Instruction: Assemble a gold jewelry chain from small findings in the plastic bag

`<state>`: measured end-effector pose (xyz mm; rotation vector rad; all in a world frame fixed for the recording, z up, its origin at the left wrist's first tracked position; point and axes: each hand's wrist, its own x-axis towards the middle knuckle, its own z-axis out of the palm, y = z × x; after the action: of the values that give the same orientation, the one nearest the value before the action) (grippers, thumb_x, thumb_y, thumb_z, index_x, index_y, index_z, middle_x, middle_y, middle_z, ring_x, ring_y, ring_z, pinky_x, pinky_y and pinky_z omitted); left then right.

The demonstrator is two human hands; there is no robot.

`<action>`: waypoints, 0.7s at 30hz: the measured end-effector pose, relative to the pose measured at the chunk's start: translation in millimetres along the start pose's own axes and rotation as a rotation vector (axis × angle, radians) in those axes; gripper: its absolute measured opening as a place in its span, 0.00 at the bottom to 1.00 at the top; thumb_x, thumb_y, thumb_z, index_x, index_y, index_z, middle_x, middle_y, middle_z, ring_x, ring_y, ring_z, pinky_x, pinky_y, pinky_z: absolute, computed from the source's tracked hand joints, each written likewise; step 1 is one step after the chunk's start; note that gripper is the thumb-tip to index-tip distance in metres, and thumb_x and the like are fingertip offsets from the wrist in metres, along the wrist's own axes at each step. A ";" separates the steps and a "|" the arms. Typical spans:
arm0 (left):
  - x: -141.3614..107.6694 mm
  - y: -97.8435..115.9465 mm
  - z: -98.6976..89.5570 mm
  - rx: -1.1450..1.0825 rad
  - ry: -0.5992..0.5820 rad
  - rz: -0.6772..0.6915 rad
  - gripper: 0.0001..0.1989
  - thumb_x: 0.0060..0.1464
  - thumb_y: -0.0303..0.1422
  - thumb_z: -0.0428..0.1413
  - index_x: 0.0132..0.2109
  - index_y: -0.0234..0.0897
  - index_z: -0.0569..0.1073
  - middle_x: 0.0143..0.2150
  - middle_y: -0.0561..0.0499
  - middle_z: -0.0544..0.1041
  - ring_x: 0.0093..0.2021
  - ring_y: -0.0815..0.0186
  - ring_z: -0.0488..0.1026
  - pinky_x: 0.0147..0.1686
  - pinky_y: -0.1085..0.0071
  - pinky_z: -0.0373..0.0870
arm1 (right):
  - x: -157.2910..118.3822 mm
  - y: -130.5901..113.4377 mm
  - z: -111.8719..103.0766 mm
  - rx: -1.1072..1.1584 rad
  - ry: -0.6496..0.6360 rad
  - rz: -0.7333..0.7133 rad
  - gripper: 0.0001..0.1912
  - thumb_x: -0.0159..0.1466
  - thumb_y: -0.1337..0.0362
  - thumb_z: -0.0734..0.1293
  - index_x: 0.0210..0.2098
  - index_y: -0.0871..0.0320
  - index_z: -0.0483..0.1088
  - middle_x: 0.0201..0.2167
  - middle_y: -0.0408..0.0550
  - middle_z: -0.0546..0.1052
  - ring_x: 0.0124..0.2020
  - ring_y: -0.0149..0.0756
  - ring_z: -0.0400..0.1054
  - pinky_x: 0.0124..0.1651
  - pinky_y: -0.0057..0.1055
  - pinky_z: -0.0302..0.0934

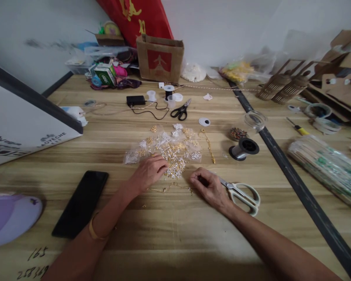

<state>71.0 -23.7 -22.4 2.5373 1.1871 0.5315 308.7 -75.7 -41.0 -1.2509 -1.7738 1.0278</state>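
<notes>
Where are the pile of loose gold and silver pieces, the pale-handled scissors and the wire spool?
Loose pieces (175,168): head view, near part of the pile.
Pale-handled scissors (232,187): head view, handles beside the pivot.
Wire spool (239,150): head view, wound wire.

Forearms (111,210) angled inward — left grip (149,171) palm-down, right grip (211,188) loosely curled

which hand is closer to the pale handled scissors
Right: the right hand is immediately beside the pale-handled scissors, on their left. The left hand is farther left, beside the pile of small gold and silver pieces.
</notes>
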 end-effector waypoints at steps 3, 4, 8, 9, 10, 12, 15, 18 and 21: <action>0.7 -2.8 -3.0 -0.020 0.021 -0.025 0.06 0.57 0.27 0.52 0.33 0.35 0.73 0.31 0.50 0.74 0.36 0.65 0.69 0.40 0.68 0.65 | 0.1 -0.7 -0.2 -0.011 0.000 -0.006 0.08 0.63 0.62 0.62 0.29 0.59 0.67 0.25 0.44 0.69 0.27 0.31 0.61 0.30 0.27 0.55; 0.9 -3.4 -4.5 -0.019 0.019 -0.031 0.06 0.57 0.26 0.52 0.33 0.35 0.73 0.31 0.50 0.74 0.36 0.64 0.69 0.39 0.69 0.65 | 0.3 -0.9 -0.3 -0.014 -0.001 -0.006 0.08 0.63 0.62 0.62 0.29 0.59 0.67 0.25 0.44 0.69 0.26 0.31 0.61 0.29 0.27 0.55; 1.4 -4.0 -10.5 0.001 -0.020 -0.056 0.06 0.56 0.26 0.53 0.32 0.34 0.74 0.31 0.49 0.75 0.35 0.65 0.70 0.38 0.69 0.64 | 1.1 -1.9 -1.0 -0.022 -0.003 -0.011 0.08 0.63 0.63 0.63 0.29 0.59 0.67 0.25 0.44 0.69 0.27 0.31 0.61 0.30 0.27 0.55; 1.5 -3.8 -11.6 0.005 -0.030 -0.059 0.06 0.56 0.25 0.53 0.32 0.34 0.74 0.31 0.49 0.75 0.35 0.65 0.70 0.38 0.69 0.64 | 1.2 -2.2 -1.1 -0.028 -0.002 -0.016 0.08 0.63 0.63 0.63 0.29 0.59 0.67 0.25 0.44 0.69 0.27 0.31 0.62 0.30 0.27 0.56; 1.6 -3.6 -12.5 0.009 -0.037 -0.059 0.06 0.55 0.25 0.53 0.32 0.34 0.74 0.31 0.50 0.75 0.35 0.65 0.70 0.38 0.69 0.64 | 1.3 -2.5 -1.3 -0.033 0.000 -0.020 0.07 0.63 0.63 0.63 0.29 0.59 0.67 0.25 0.44 0.69 0.27 0.31 0.62 0.30 0.27 0.56; 1.8 -3.1 -13.5 0.020 -0.048 -0.059 0.06 0.55 0.24 0.53 0.32 0.34 0.74 0.31 0.50 0.75 0.35 0.65 0.70 0.37 0.70 0.64 | 1.1 -2.9 -1.5 -0.038 0.002 -0.024 0.07 0.63 0.63 0.63 0.29 0.59 0.67 0.25 0.44 0.69 0.27 0.31 0.62 0.31 0.27 0.56; 1.9 -2.9 -14.2 0.036 -0.058 -0.060 0.06 0.55 0.24 0.53 0.32 0.34 0.74 0.31 0.50 0.74 0.35 0.65 0.69 0.37 0.69 0.64 | 0.8 -2.8 -1.8 -0.038 -0.005 -0.022 0.07 0.63 0.63 0.62 0.30 0.59 0.67 0.25 0.44 0.69 0.27 0.31 0.62 0.31 0.27 0.56; 1.7 -3.8 -15.0 0.038 -0.058 -0.061 0.07 0.55 0.23 0.52 0.31 0.34 0.74 0.31 0.50 0.74 0.34 0.65 0.69 0.37 0.69 0.64 | 0.8 -2.1 -1.8 -0.032 -0.012 -0.024 0.08 0.63 0.62 0.62 0.30 0.59 0.68 0.25 0.44 0.69 0.27 0.31 0.62 0.31 0.27 0.56; 1.1 -5.5 -15.2 0.043 -0.050 -0.063 0.08 0.54 0.23 0.52 0.30 0.35 0.74 0.30 0.50 0.74 0.34 0.65 0.69 0.37 0.69 0.64 | 1.0 -1.4 -1.3 -0.013 -0.004 -0.028 0.09 0.63 0.61 0.62 0.30 0.59 0.68 0.25 0.44 0.69 0.27 0.31 0.61 0.30 0.27 0.55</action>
<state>61.2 -17.9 -10.8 2.5237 1.2694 0.4297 309.1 -74.8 -39.1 -1.2295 -1.7985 1.0055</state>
